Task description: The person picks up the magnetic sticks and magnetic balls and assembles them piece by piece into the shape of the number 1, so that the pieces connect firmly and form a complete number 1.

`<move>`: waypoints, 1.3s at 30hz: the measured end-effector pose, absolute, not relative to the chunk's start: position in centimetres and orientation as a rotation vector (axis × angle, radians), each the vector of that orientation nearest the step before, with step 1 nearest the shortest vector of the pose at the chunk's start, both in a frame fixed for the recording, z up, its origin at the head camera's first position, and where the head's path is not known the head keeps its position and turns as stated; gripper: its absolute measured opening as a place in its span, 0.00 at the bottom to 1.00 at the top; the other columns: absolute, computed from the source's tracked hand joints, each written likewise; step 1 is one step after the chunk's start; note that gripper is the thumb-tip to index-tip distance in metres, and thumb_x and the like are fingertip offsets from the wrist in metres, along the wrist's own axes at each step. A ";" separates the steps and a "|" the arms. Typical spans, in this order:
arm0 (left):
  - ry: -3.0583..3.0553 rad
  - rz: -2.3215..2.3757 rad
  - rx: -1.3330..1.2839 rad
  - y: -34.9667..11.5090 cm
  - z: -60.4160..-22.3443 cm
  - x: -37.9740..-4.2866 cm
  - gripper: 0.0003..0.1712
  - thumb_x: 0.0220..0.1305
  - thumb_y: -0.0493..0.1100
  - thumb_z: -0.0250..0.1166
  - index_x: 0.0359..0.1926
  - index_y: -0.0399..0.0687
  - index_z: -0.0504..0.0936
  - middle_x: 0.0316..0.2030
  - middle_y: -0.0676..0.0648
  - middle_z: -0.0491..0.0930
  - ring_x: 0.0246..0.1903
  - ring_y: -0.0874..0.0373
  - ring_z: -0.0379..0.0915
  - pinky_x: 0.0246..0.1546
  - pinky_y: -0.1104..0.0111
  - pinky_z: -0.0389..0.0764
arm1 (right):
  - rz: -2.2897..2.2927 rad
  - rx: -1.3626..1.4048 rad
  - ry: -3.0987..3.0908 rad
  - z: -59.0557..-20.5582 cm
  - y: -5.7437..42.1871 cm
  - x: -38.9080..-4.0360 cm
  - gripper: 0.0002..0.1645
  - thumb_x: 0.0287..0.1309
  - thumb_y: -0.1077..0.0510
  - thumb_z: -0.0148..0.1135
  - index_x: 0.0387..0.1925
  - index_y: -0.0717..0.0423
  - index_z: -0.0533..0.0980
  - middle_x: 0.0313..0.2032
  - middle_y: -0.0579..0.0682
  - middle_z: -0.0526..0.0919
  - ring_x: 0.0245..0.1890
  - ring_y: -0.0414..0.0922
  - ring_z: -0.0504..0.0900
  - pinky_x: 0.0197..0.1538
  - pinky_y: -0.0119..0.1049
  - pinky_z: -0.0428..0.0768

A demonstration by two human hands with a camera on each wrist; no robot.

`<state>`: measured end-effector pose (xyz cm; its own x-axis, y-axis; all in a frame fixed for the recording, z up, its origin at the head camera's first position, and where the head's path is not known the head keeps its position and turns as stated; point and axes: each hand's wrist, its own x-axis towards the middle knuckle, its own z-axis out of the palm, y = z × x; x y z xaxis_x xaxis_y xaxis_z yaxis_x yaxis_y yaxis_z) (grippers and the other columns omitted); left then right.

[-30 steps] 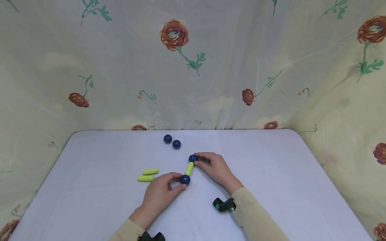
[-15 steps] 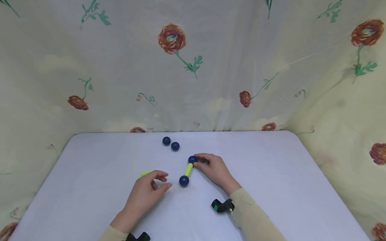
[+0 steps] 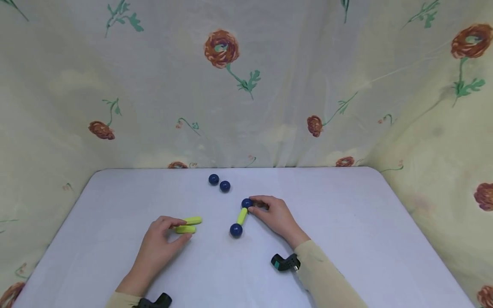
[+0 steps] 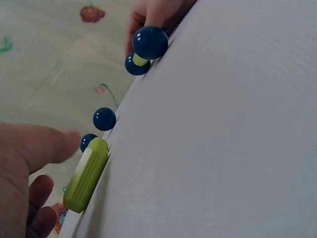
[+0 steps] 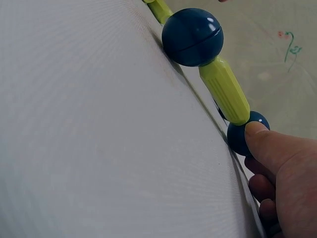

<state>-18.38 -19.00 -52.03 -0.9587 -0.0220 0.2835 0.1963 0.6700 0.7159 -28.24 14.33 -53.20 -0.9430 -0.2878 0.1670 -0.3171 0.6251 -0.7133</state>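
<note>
The left hand [image 3: 157, 243] has its grip apart, thumb and fingers spread about two loose lime-green rods [image 3: 185, 229] lying side by side on the surface [image 3: 327, 205]; closing there might nudge one away or catch both, being so close; the right hand [image 3: 272, 214] pinches the far navy ball [image 3: 246, 203] of a ball-and-rod piece [image 3: 242, 216]; easing that pinch could let it roll.

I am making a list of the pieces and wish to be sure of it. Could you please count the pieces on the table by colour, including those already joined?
Blue balls: 4 (2 joined, 2 loose)
Yellow-green sticks: 3 (1 joined, 2 loose)
Total: 7 pieces
</note>
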 end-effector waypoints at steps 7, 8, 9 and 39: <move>-2.732 -1.048 -0.048 -18.9 -52.2 -18.5 0.16 0.52 0.44 0.77 0.42 0.50 0.85 0.44 0.48 0.75 0.46 0.49 0.69 0.46 0.53 0.71 | 1.240 0.504 -2.796 -53.2 14.4 -28.2 0.20 0.61 0.44 0.68 0.54 0.40 0.81 0.45 0.36 0.84 0.44 0.37 0.79 0.50 0.40 0.77; -2.729 -1.046 -0.049 -18.9 -52.2 -18.5 0.16 0.52 0.43 0.77 0.42 0.49 0.85 0.43 0.48 0.75 0.46 0.49 0.69 0.46 0.54 0.71 | 1.245 0.504 -2.794 -53.2 14.4 -28.2 0.20 0.61 0.45 0.68 0.54 0.40 0.81 0.45 0.36 0.84 0.44 0.37 0.79 0.50 0.40 0.77; -2.728 -1.039 -0.049 -18.9 -52.3 -18.4 0.16 0.52 0.43 0.77 0.42 0.49 0.85 0.43 0.48 0.76 0.46 0.49 0.69 0.45 0.54 0.71 | 1.248 0.504 -2.794 -53.2 14.4 -28.2 0.20 0.61 0.45 0.68 0.54 0.40 0.81 0.45 0.36 0.84 0.44 0.37 0.79 0.50 0.40 0.77; -2.755 -1.049 -0.265 -19.1 -52.8 -18.4 0.14 0.46 0.46 0.81 0.30 0.63 0.83 0.29 0.66 0.77 0.34 0.63 0.70 0.39 0.61 0.73 | 1.216 0.448 -2.806 -53.2 14.3 -28.2 0.21 0.62 0.45 0.67 0.55 0.41 0.81 0.46 0.38 0.84 0.43 0.37 0.80 0.49 0.39 0.78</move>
<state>-18.36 -19.09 -52.78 -0.9676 0.1010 0.2313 0.2292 0.7348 0.6384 -28.20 14.33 -53.19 -0.9566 -0.2434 0.1601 -0.2832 0.6487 -0.7064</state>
